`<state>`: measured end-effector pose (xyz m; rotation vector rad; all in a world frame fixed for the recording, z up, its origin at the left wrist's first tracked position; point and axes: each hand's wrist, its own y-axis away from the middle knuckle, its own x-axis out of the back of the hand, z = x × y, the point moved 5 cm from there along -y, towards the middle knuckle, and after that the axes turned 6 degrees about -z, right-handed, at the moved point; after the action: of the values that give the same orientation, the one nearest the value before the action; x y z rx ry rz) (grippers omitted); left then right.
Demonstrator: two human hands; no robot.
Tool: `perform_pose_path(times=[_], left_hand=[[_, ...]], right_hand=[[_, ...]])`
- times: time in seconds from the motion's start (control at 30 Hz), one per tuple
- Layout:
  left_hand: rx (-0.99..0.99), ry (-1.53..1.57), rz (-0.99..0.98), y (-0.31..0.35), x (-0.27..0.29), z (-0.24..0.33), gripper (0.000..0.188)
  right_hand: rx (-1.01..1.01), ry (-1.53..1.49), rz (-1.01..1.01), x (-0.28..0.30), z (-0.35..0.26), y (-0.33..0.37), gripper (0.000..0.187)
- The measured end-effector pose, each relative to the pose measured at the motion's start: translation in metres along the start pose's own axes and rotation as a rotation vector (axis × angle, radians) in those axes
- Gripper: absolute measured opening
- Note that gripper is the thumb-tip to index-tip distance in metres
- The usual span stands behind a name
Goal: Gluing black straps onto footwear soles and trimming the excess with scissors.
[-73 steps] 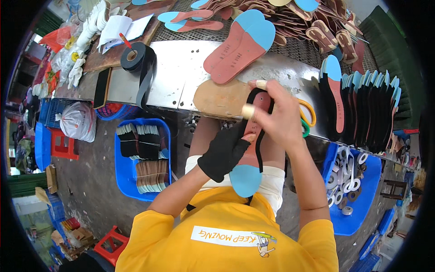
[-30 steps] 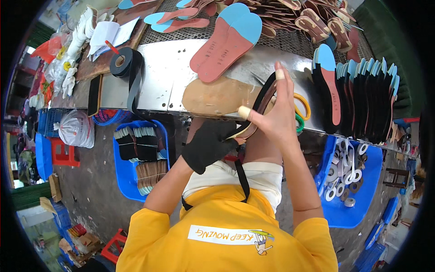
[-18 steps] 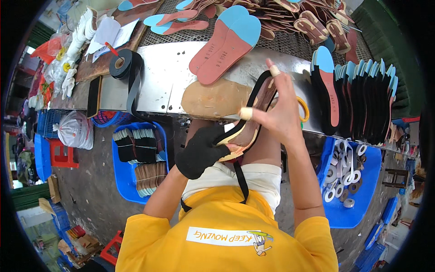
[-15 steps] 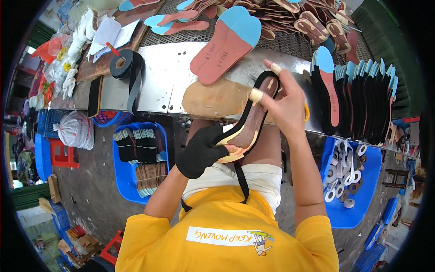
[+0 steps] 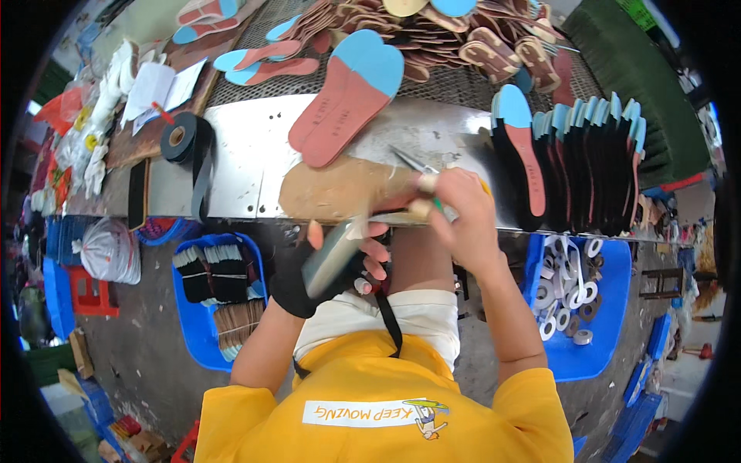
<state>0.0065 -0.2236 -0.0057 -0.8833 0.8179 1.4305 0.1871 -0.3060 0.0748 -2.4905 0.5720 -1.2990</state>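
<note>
Fingers of the gloved left hand (image 5: 296, 287) are curled around a blurred, tilted insole (image 5: 333, 256) at the bench (image 5: 241, 179) edge. The right hand (image 5: 468, 214), thumb and forefinger slightly apart, covers the scissors' (image 5: 412, 160) handles; its grip I cannot tell.

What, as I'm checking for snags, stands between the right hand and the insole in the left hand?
Nothing visible stands between the right hand and the motion-blurred insole in the gloved left hand. The scissors, partly hidden by the right hand, have their blades beyond it, outside that gap; whether it grips them is unclear.
</note>
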Motion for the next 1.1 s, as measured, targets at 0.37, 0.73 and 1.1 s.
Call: perform_pose_path(times=[0.37, 0.73, 1.1], left_hand=[[-0.029, -0.430, 0.250, 0.008, 0.037, -0.010, 0.042], [-0.800, -2.047, 1.882, 0.149, 0.074, 0.201, 0.038], [-0.483, -1.538, 1.082, 0.126, 0.010, 0.101, 0.037]], right_hand=[[-0.412, 0.669, 0.209, 0.091, 0.138, 0.047, 0.028], [-0.227, 0.045, 0.254, 0.054, 0.065, 0.044, 0.023], [-0.461, -0.906, -0.528, -0.143, -0.049, -0.009, 0.028]])
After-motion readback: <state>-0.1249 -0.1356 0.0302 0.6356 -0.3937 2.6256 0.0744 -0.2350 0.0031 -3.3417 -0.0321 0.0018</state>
